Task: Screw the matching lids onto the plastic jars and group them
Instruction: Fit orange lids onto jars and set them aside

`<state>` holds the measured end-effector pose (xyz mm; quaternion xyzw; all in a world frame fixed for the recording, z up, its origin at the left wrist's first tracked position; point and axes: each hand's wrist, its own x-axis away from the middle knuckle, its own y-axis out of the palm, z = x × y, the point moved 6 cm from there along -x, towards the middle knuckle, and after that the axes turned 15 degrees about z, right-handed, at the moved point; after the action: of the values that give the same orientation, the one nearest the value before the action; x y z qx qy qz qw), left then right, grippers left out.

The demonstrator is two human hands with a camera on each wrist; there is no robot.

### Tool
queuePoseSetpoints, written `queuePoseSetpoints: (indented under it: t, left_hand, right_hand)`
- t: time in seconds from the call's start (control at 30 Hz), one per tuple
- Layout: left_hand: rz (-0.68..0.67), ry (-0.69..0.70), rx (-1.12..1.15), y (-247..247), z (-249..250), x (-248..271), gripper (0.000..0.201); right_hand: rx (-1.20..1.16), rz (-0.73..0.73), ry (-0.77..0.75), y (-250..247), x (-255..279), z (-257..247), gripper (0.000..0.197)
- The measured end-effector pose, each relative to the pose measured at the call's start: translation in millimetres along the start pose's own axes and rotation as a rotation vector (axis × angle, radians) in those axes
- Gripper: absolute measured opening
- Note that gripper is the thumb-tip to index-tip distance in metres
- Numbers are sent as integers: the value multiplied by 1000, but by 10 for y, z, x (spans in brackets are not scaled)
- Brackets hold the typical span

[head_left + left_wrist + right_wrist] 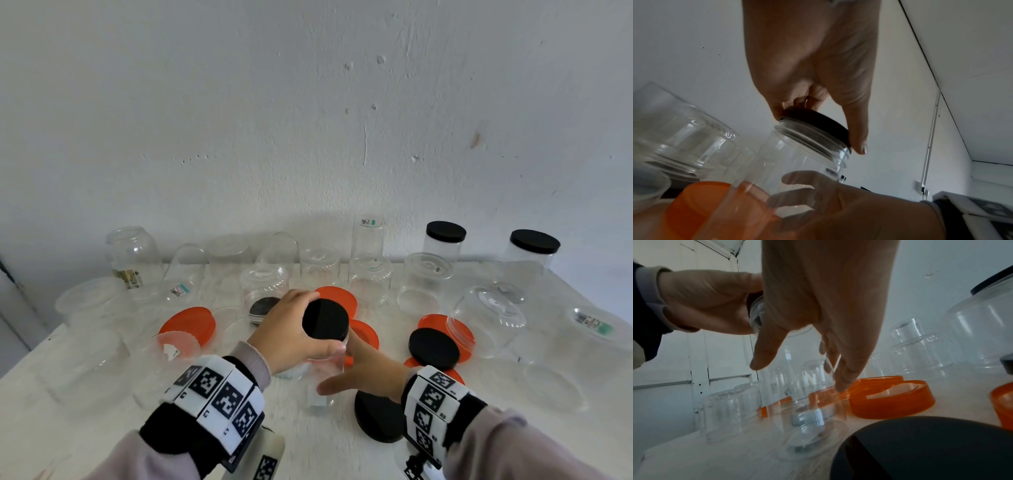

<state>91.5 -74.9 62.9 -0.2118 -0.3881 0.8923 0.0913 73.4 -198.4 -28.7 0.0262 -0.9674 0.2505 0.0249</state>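
A small clear plastic jar (323,368) stands near the middle of the white table (308,445). A black lid (325,323) sits on its threaded neck. My left hand (291,329) grips this lid from above, thumb on the near rim and fingers on the far rim. In the left wrist view the lid (818,121) leaves several threads of the jar (797,162) showing below it. My right hand (370,373) lies beside the jar body, with fingers fairly straight and thumb spread apart. The right wrist view shows the same hand (818,296) against the jar (809,410).
Several clear jars stand upside down across the table, such as one (370,281). Orange lids (188,323) (337,299) and loose black lids (433,347) (378,419) lie around my hands. Two jars capped in black (445,240) (532,250) stand at the back right by the wall.
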Motion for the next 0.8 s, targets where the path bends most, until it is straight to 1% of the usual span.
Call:
queuePoseSetpoints:
  t: [0.17,0.3,0.4,0.47,0.57,0.63,0.7,0.73,0.8]
  left_hand:
    - [3,36,-22,41,0,3,92]
    - [20,33,2,54,-48,24,93]
    - [1,35,10,75,-71,48,100]
    - [-11,30,42,80,-116,65,107]
    - [-16,-73,185,72,-316,124,127]
    - [-23,-150,265,104,-463,200,135]
    - [-32,-182,356,187,-527,272,131]
    - [-29,-175,414,239,-527,292,122]
    - [-6,-151,512,335,-509,309,97]
  right_hand:
    - [20,17,26,-8,-22,27,99]
    - [71,14,24,-21,-25,44,103]
    - [136,8,4,-21,-18,61,112]
    - [149,-13,-5,-87,7,17,114]
    - [118,-48,14,-317,51,-146,114]
    - [106,-61,-15,-488,52,-359,115]
    - [146,-62,-66,-594,27,-606,112]
    - [193,-72,-93,-603,7,-719,109]
    - [337,-112,-150,-538,-43,-911,103]
